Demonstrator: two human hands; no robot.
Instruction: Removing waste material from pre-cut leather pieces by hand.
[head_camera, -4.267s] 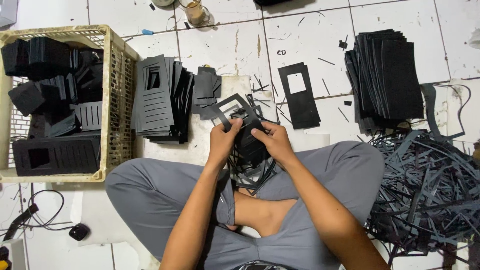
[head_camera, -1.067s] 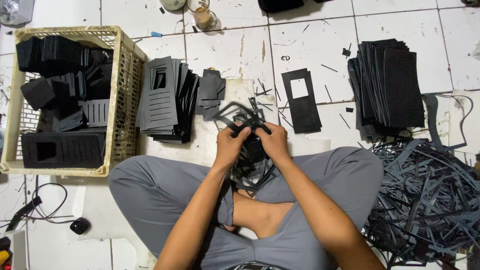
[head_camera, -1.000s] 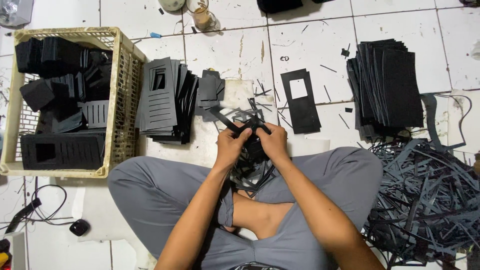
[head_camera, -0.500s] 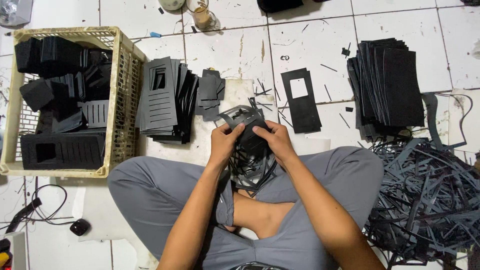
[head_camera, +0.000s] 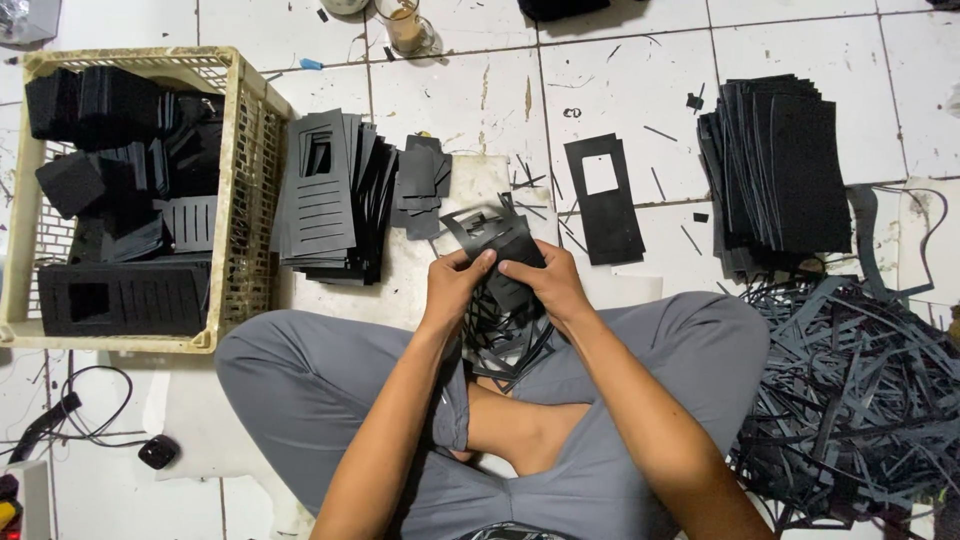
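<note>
I sit cross-legged on a white tiled floor. My left hand (head_camera: 455, 288) and my right hand (head_camera: 545, 283) both grip a black die-cut foam sheet (head_camera: 497, 236) with cut-out windows and strips, held above my lap. Its lower part hangs between my hands, with loose offcut strips (head_camera: 505, 335) dangling over my legs. A small pile of black cut pieces (head_camera: 420, 178) lies just beyond the sheet.
A cream plastic crate (head_camera: 240, 190) full of black foam pieces stands at left. A stack of slotted sheets (head_camera: 330, 200) lies beside it. One sheet with a window (head_camera: 605, 205) lies ahead. A stack of uncut sheets (head_camera: 780, 170) and a heap of scrap strips (head_camera: 850, 390) sit right. A glass (head_camera: 403, 25) stands far ahead.
My hands stayed in place while working the sheet; it was turned and pulled so its frame changed shape and now tilts up at the far side.
</note>
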